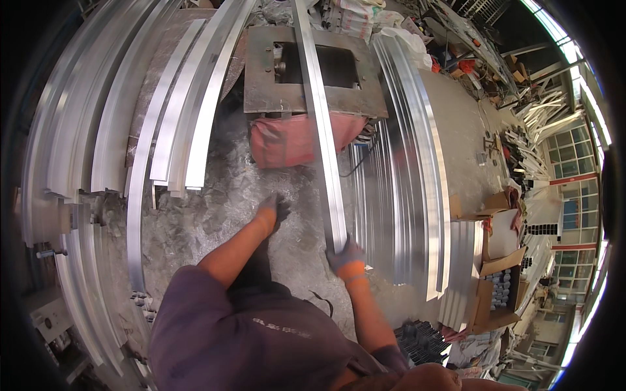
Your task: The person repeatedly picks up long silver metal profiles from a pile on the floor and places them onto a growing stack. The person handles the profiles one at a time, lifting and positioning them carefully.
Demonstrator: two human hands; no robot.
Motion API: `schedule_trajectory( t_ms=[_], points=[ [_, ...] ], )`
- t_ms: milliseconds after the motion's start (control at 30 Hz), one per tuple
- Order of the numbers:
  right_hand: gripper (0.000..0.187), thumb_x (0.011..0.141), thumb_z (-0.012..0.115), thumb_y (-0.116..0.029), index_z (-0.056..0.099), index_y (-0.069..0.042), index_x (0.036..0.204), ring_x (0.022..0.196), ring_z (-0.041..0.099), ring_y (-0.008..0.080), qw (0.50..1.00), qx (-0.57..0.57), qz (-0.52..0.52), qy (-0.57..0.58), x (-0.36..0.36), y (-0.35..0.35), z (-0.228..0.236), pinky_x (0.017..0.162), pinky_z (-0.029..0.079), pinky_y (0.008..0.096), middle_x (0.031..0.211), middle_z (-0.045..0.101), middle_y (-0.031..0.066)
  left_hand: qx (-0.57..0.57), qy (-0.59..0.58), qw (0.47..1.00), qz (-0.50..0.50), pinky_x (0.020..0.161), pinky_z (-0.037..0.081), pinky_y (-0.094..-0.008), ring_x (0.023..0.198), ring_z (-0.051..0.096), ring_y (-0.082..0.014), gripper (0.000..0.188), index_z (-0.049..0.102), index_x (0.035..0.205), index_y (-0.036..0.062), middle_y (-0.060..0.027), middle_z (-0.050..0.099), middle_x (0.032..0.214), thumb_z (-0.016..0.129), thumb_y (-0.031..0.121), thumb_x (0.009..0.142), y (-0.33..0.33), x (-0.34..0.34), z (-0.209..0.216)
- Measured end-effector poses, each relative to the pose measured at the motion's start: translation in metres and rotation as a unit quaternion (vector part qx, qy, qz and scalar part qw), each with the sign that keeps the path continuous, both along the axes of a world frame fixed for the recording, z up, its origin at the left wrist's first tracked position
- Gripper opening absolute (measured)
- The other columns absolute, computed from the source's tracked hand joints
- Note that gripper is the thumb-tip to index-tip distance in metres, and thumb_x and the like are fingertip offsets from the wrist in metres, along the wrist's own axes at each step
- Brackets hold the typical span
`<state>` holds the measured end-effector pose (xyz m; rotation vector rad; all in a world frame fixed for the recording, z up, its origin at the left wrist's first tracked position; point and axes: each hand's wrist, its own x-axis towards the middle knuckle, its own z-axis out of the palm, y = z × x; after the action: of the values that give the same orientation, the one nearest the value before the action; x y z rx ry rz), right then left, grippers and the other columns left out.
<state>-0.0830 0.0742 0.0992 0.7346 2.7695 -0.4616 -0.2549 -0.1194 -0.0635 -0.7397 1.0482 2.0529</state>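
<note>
Silver bar over metal table, near end poking out | right hand clamped on that end | left hand before table, can't tell its grip | likely stiff, slippery, light; squeeze both edges

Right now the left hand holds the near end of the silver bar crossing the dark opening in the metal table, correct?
No, wrong hand: in the head view, the right hand holds the near end of the silver bar crossing the dark opening in the metal table.
</note>
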Motion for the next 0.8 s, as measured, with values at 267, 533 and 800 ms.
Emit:
schedule_trajectory(
  t_ms=[267,533,800],
  points=[
    [0.065,0.072,0.078,-0.035,0.060,-0.004,0.126,0.102,0.067,0.0461,0.991,-0.054,-0.003,0.125,-0.238,0.012,-0.016,0.090,0.055,0.0496,0.105,0.071,0.0256,-0.168,-0.122,0.978,0.019,0.057,0.052,-0.0365,0.070,0.066,-0.0252,0.026,0.060,0.113,0.0097,-0.0137,0.068,0.091,0.056,0.030,0.098,-0.184,0.082,-0.067],
    [0.065,0.074,0.077,-0.035,0.060,0.000,0.126,0.103,0.067,0.0472,0.994,-0.036,-0.005,0.103,-0.189,0.001,-0.019,0.091,0.055,0.0504,0.105,0.070,0.0282,-0.277,0.233,0.931,-0.048,0.081,0.053,-0.0329,0.093,0.066,-0.0214,0.043,0.060,0.125,0.0004,-0.0137,0.069,0.106,0.061,0.035,0.099,-0.088,-0.030,-0.029],
    [0.071,0.078,0.072,-0.037,0.051,0.001,0.135,0.103,0.067,0.0458,0.994,-0.070,-0.085,-0.024,0.097,-0.021,-0.060,0.091,0.054,0.0510,0.109,0.069,0.0288,-0.250,0.376,0.871,-0.195,0.101,0.047,-0.0391,0.129,0.051,-0.0360,0.063,0.047,0.146,0.0156,-0.0227,0.054,0.139,0.068,0.032,0.089,0.077,-0.187,0.063]
  ],
)
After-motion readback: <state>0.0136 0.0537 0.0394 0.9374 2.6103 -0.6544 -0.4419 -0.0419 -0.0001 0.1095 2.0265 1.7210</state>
